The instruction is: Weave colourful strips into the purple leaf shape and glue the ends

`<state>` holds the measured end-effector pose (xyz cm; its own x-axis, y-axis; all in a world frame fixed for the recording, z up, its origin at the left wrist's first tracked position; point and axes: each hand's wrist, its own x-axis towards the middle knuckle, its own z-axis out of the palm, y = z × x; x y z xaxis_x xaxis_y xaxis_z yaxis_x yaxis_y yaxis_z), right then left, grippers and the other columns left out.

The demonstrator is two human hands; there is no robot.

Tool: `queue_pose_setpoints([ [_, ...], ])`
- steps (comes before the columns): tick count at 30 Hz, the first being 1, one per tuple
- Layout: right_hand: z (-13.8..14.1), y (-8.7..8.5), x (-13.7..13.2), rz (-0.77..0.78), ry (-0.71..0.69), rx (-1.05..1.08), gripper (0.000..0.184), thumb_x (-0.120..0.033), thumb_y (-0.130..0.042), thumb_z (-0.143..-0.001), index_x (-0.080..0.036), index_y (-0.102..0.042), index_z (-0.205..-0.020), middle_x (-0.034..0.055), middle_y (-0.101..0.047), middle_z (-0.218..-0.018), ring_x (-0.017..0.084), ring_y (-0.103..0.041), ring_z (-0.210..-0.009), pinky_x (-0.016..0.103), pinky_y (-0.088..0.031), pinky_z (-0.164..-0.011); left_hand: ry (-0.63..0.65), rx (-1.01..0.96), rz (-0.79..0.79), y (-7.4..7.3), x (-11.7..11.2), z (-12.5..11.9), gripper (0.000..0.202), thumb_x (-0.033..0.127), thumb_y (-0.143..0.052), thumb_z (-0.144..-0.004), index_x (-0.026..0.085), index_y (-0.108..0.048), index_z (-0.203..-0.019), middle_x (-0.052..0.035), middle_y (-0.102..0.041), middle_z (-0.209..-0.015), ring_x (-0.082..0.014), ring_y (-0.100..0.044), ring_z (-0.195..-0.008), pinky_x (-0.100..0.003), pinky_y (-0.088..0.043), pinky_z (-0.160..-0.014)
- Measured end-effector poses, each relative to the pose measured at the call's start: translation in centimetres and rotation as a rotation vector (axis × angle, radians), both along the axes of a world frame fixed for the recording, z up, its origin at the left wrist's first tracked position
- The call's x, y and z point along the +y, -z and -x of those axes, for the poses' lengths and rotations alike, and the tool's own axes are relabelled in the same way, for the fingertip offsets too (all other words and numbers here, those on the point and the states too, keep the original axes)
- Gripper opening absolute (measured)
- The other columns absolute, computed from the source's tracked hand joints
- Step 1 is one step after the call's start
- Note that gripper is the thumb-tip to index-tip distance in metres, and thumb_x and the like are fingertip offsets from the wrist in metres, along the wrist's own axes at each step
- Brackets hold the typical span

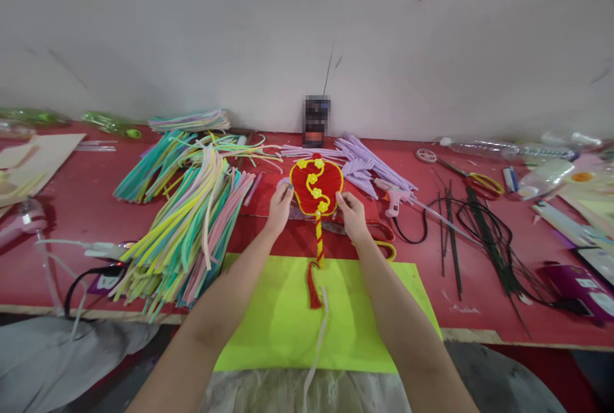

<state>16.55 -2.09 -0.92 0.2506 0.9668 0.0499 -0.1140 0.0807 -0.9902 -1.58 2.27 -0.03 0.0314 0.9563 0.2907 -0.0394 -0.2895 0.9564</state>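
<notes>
Red tabletop (pixel 426 263) with lime sheet (pixel 352 323); left hand (pixel 279 210) and right hand (pixel 354 213), fingers (pixel 344 201) gripping opposite edges of a yellow-trimmed red fan (pixel 316 192).

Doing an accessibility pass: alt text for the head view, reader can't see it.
A person's left hand and right hand hold a red fan with yellow trim by opposite edges, its red tassel over a yellow-green sheet on a red table. Pipe cleaners lie to the left; a glue gun and scissors to the right.
</notes>
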Motion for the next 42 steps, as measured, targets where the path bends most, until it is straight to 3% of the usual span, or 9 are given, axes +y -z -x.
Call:
queue_pose_setpoints([
  [6,-0.1,0.3,0.1,0.009,0.005,-0.034,0.033,-0.053,-0.06,-0.073,-0.023,-0.047,-0.065,-0.0042,-0.048,-0.056,0.011,-0.045,-0.046,0.027,-0.04,-0.046,-0.015,0.065,-0.032,-0.2,-0.4,0.1,0.021,0.036,-0.047,-0.083,0.019,-0.052,-0.073,-0.0005,-0.051,-0.07,-0.0135,-0.048,-0.069,-0.025,-0.039,-0.065],
  [15,-0.2,0.9,0.4,0.029,0.011,-0.018,0.034,-0.054,-0.061,-0.071,-0.023,-0.049,-0.066,-0.0034,-0.05,-0.057,0.011,-0.045,-0.046,0.027,-0.041,-0.043,-0.037,0.159,-0.066,-0.3,-0.9,0.2,0.014,0.025,-0.047,-0.081,0.019,-0.047,-0.068,0.0024,-0.045,-0.06,-0.0106,-0.043,-0.056,-0.022,-0.035,-0.056],
  [24,0.3,0.1,0.0,0.06,-0.055,0.088,0.032,-0.051,-0.065,-0.068,-0.023,-0.055,-0.078,-0.0025,-0.057,-0.071,0.012,-0.052,-0.056,0.026,-0.044,-0.046,-0.063,0.168,-0.082,-0.9,-1.3,0.0,0.017,0.034,-0.051,-0.081,0.019,-0.056,-0.076,0.0007,-0.054,-0.063,-0.0113,-0.049,-0.057,-0.023,-0.039,-0.056],
  [27,-0.1,-0.1,-0.1,0.037,-0.083,0.219,0.029,-0.05,-0.064,-0.07,-0.024,-0.056,-0.08,-0.0027,-0.057,-0.07,0.012,-0.051,-0.054,0.026,-0.041,-0.046,0.013,0.128,-0.054,-1.1,-1.6,-0.2,0.028,0.043,-0.048,-0.083,0.018,-0.06,-0.085,-0.0011,-0.059,-0.067,-0.0118,-0.053,-0.057,-0.023,-0.042,-0.058],
  [31,-1.2,-0.4,-0.2,0.017,-0.182,0.365,0.022,-0.046,-0.062,-0.071,-0.026,-0.053,-0.077,-0.0044,-0.045,-0.058,0.009,-0.037,-0.045,0.025,-0.034,-0.041,0.128,0.063,-0.01,-1.3,-1.9,-0.5,0.038,0.049,-0.041,-0.085,0.017,-0.061,-0.091,-0.0003,-0.058,-0.062,-0.0092,-0.051,-0.051,-0.022,-0.042,-0.054],
  [34,-1.8,-0.3,-0.3,0.005,-0.234,0.356,0.02,-0.046,-0.056,-0.074,-0.028,-0.051,-0.077,-0.0047,-0.032,-0.056,0.011,-0.024,-0.043,0.026,-0.028,-0.038,0.135,0.055,0.004,-1.1,-1.8,-0.4,0.038,0.05,-0.043,-0.084,0.017,-0.06,-0.09,0.0004,-0.057,-0.062,-0.0079,-0.05,-0.05,-0.021,-0.042,-0.053],
  [42,-1.7,0.3,-0.7,0.011,-0.307,0.511,0.01,-0.034,-0.053,-0.08,-0.026,-0.046,-0.079,-0.0057,-0.022,-0.057,0.012,-0.012,-0.044,0.024,-0.022,-0.037,0.135,0.068,-0.029,-0.5,-1.4,-0.3,0.036,0.048,-0.043,-0.085,0.016,-0.06,-0.09,0.0007,-0.056,-0.061,-0.0073,-0.051,-0.049,-0.02,-0.043,-0.051],
])
